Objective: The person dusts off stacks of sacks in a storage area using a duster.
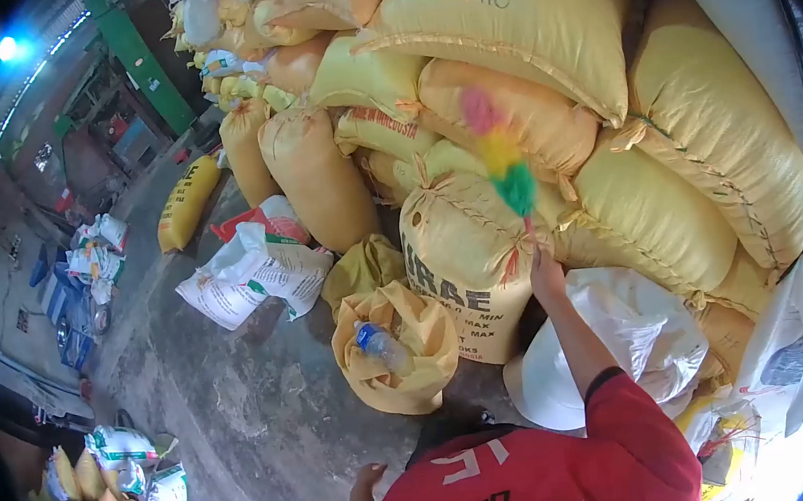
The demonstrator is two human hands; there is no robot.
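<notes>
My right hand point(547, 276) is closed around the handle of a feather duster point(501, 150) with fluffy pink, yellow and green bands. The duster points up and away, overlapping the stacked sacks in this view. Just below it stands a tied, upright sack point(459, 235) with dark print. My left hand point(369, 479) hangs low beside my red shirt, its thumb apart and nothing visible in it. Nearest to that hand is an open yellow sack point(399, 393) with rolled-down edges. A clear plastic bottle point(384, 347) with a blue label lies in its mouth.
A high pile of full yellow sacks point(514, 14) rises ahead and to the right. White bags point(262, 275) lie on the concrete floor point(231, 396), left of the open sack. A white bulky sack point(616, 336) stands by my right arm. Farther left lies a yellow sack point(189, 204).
</notes>
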